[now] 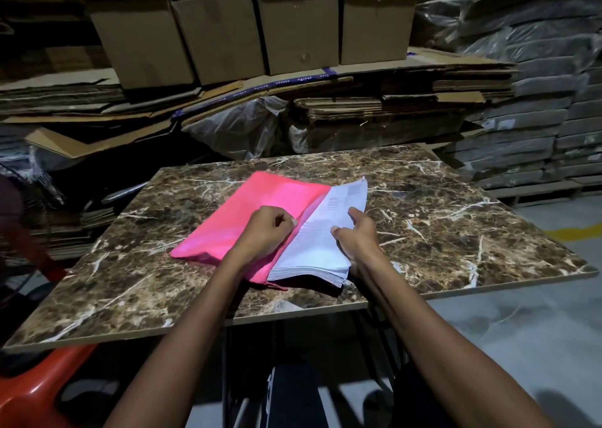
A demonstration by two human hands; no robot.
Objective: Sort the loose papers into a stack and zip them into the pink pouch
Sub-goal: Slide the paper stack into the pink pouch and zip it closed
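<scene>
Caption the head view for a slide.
Left hand holds the pink pouch open while right hand slides the paper stack in.

Flat bright-pink fabric pouch (257, 212) lies open-mouthed on tabletop; thick white printed paper stack (321, 241) half inside, right half protruding.
</scene>
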